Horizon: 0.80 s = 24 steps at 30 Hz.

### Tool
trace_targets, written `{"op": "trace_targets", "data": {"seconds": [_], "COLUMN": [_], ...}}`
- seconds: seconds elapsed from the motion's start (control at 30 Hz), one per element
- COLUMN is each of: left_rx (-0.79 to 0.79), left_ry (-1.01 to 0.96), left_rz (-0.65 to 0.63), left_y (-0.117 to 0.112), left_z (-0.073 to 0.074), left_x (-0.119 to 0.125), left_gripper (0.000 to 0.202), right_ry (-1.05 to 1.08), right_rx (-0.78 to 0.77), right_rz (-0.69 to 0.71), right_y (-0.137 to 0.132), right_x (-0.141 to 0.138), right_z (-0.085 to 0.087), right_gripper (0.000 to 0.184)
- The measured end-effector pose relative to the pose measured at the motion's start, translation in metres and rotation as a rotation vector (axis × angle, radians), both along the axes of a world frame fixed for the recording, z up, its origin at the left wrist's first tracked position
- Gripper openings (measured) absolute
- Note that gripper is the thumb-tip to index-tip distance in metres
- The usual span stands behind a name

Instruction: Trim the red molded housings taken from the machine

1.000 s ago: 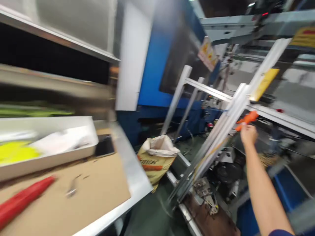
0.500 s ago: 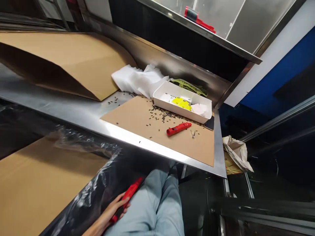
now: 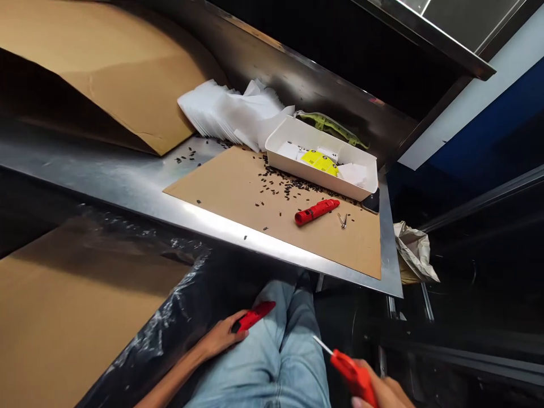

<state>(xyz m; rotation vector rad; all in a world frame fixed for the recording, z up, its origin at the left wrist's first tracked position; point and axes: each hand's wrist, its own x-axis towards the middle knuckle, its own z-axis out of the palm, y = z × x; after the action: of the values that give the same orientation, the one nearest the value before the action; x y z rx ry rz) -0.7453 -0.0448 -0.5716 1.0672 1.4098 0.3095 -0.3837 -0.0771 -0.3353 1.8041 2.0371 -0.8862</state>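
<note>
1. Where the steel bench edge ran slantwise above the lap, left a dark open gap below it, with the jeans-clad legs filling the middle of that gap.
2. Held a red plastic piece in the left hand, fingers clasped round its lower end, its free end resting over the left thigh, just beside the crinkled black plastic film.
3. Gripped an orange-handled tool in the right hand at the bottom edge, fist clenched on the handle, its thin pale blade pointing up and left, apart from the red piece.
4. Looked long, slim and glossy, that red piece, with a dark patch near the fingers.
5. Lay on the bench: a flat brown cardboard sheet strewn with small black bits, a second red piece and a small metal clip just beside it.
6. Stood behind those a white rectangular tray holding yellow and white slips, touching a fanned stack of white sheets.
7. Sagged to the right of the bench, lower down, a crumpled paper sack; spread at the left, a broad smooth brown board under the film.
</note>
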Motion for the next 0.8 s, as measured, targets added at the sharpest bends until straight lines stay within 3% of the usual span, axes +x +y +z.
{"op": "trace_targets", "data": {"seconds": [0.13, 0.27, 0.6, 0.8], "left_rx": [0.043, 0.104, 0.217, 0.176], "left_ry": [0.103, 0.2, 0.416, 0.493], "left_rz": [-0.094, -0.126, -0.182, -0.229], "left_y": [0.002, -0.002, -0.023, -0.025], "left_z": [0.0, 0.001, 0.015, 0.026], "left_x": [-0.002, -0.001, 0.022, 0.036], "left_gripper": [0.041, 0.044, 0.042, 0.04], "right_ry": [-0.062, -0.056, -0.038, -0.052], "right_rx": [-0.22, -0.198, -0.194, -0.182], "right_rz": [0.108, 0.112, 0.134, 0.088], "right_y": [0.004, 0.023, 0.047, 0.053], "right_x": [-0.054, -0.087, -0.103, -0.105], "right_z": [0.001, -0.002, -0.021, -0.034], "right_gripper": [0.049, 0.051, 0.049, 0.05]}}
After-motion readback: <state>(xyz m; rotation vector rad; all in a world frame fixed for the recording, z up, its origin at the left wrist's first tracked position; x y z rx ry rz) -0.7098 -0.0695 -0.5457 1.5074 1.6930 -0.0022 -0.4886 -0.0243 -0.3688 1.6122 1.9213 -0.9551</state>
